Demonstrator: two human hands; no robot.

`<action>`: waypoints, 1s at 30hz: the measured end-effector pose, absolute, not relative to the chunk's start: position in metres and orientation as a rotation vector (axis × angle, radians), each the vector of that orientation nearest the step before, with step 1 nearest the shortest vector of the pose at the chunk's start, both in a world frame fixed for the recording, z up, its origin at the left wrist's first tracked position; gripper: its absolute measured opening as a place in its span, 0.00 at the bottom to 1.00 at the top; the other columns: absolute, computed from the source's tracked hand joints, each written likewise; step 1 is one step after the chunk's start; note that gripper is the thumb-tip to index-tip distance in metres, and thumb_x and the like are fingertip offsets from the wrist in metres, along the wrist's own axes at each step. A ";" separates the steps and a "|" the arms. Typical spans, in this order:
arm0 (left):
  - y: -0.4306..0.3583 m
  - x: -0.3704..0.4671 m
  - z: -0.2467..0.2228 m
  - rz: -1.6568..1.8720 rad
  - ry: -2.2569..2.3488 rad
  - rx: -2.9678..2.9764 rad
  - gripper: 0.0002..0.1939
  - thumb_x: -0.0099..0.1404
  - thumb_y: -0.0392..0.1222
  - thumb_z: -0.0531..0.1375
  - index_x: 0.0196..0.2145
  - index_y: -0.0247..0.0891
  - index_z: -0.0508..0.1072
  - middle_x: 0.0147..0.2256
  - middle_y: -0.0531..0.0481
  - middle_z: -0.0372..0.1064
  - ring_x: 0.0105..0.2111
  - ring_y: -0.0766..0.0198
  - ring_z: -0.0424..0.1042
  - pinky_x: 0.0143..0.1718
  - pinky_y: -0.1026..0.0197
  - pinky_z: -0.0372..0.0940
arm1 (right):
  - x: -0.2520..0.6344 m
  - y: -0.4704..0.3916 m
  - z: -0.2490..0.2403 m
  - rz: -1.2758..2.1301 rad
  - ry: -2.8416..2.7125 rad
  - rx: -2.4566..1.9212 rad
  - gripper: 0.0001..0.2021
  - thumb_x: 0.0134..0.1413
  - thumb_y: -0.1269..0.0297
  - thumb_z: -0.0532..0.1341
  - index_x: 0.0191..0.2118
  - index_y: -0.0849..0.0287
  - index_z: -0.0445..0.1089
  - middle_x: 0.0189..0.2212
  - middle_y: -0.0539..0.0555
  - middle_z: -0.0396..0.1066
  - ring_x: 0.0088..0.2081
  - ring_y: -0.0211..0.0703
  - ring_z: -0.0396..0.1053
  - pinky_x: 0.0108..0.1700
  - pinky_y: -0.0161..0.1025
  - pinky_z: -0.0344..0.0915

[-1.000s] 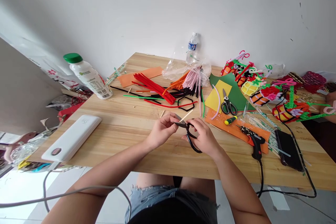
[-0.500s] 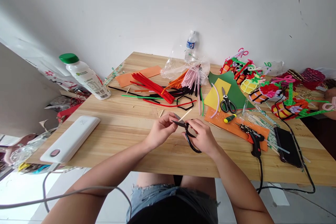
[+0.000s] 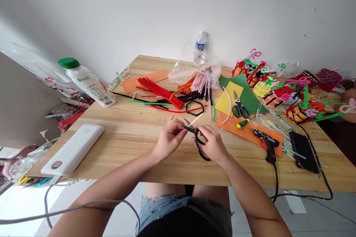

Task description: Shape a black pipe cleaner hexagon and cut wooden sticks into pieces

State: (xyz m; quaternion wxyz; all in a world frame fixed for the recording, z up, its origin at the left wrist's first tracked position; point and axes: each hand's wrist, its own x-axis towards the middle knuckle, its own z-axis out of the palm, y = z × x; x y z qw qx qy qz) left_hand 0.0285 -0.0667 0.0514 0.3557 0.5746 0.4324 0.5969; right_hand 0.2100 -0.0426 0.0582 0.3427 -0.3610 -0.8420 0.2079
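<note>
Above the wooden table (image 3: 122, 148), my left hand (image 3: 170, 137) is closed on a thin pale wooden stick (image 3: 197, 120), whose end points up to the right. My right hand (image 3: 213, 140) grips black-handled scissors (image 3: 200, 151). The scissor blades are apart and reach toward my left fingertips, with the stick between or just behind them; which one I cannot tell. Past my hands lie a black hexagon of pipe cleaner (image 3: 195, 107) and a bundle of red pipe cleaners (image 3: 161, 92).
A glue gun (image 3: 269, 146), phone (image 3: 303, 152) and second scissors (image 3: 240, 107) lie to the right, below decorated pipe-cleaner baskets (image 3: 306, 113). On the left are a white power bank (image 3: 75, 150) and a green-capped bottle (image 3: 87, 83). Another person's arm (image 3: 349, 107) shows at the far right.
The whole view has shifted slightly. The scissor blades seem a little wider apart. Both hands keep their grip on the stick and scissors.
</note>
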 end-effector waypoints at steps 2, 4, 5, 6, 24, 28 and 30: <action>-0.066 0.027 0.052 1.521 1.087 1.489 0.10 0.61 0.42 0.61 0.25 0.34 0.71 0.30 0.47 0.67 0.30 0.65 0.66 0.29 0.63 0.61 | 0.210 -0.041 0.058 0.580 -2.174 -0.934 0.14 0.52 0.67 0.62 0.46 0.58 0.67 0.36 0.56 0.69 0.33 0.40 0.66 0.34 0.36 0.65; -0.066 0.026 0.052 1.476 1.057 1.469 0.10 0.61 0.43 0.61 0.27 0.34 0.72 0.30 0.46 0.67 0.30 0.65 0.66 0.29 0.63 0.60 | 0.211 -0.040 0.058 0.613 -2.173 -0.925 0.14 0.52 0.67 0.62 0.46 0.58 0.67 0.36 0.56 0.69 0.33 0.40 0.66 0.34 0.35 0.65; -0.066 0.025 0.052 1.454 1.042 1.451 0.10 0.61 0.44 0.61 0.28 0.35 0.73 0.30 0.46 0.68 0.29 0.66 0.66 0.28 0.64 0.60 | 0.212 -0.040 0.059 0.626 -2.175 -0.917 0.14 0.52 0.67 0.62 0.46 0.58 0.67 0.36 0.56 0.69 0.33 0.40 0.66 0.33 0.35 0.65; -0.066 0.025 0.053 1.438 1.026 1.431 0.10 0.61 0.45 0.61 0.29 0.35 0.73 0.31 0.46 0.68 0.28 0.66 0.65 0.26 0.64 0.59 | 0.213 -0.040 0.059 0.634 -2.178 -0.909 0.14 0.53 0.67 0.62 0.46 0.58 0.67 0.36 0.55 0.69 0.33 0.39 0.66 0.33 0.35 0.65; -0.066 0.021 0.057 1.348 0.867 1.400 0.11 0.63 0.46 0.59 0.31 0.34 0.71 0.30 0.49 0.64 0.22 0.73 0.58 0.21 0.67 0.53 | 0.218 -0.040 0.061 0.601 -2.200 -0.887 0.12 0.50 0.70 0.61 0.43 0.58 0.68 0.31 0.53 0.67 0.29 0.37 0.64 0.29 0.33 0.62; -0.064 0.019 0.059 1.311 0.815 1.417 0.12 0.64 0.46 0.59 0.30 0.33 0.71 0.28 0.50 0.62 0.21 0.73 0.58 0.20 0.67 0.53 | 0.218 -0.039 0.061 0.637 -2.200 -0.875 0.12 0.50 0.70 0.61 0.42 0.58 0.68 0.32 0.54 0.68 0.29 0.37 0.64 0.28 0.32 0.61; -0.064 0.017 0.059 1.275 0.790 1.393 0.13 0.64 0.47 0.58 0.31 0.33 0.71 0.27 0.51 0.61 0.20 0.73 0.57 0.19 0.67 0.52 | 0.218 -0.039 0.061 0.632 -2.203 -0.862 0.11 0.50 0.70 0.61 0.42 0.58 0.69 0.31 0.53 0.67 0.28 0.36 0.63 0.27 0.32 0.60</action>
